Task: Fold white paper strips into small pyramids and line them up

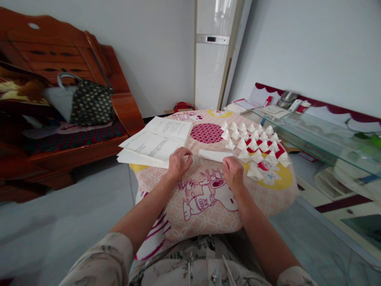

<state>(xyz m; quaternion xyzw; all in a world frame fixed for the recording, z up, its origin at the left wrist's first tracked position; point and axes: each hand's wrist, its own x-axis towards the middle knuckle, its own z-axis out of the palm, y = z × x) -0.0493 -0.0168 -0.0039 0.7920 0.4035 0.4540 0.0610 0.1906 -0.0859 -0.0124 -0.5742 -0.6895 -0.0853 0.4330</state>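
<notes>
My right hand [233,171] is closed on the right end of a folded strip of white paper [212,155], held just above the tablecloth. Left of the strip, my left hand [179,163] has its fingers curled together, beside the lower right corner of the printed sheets. A faint blur lies at its fingertips, and whether anything is pinched there is hidden. An open stack of printed sheets [157,139] lies behind and left of that hand. Several rows of small folded paper pyramids [254,145] stand on the cloth beyond my right hand.
A patterned tablecloth [205,222] covers the round table before me. To the right runs a glass-topped cabinet [321,139] holding papers and cups. At left stands a wooden bench [56,151] with bags [92,101] on it. A tall white air conditioner [210,71] fills the corner.
</notes>
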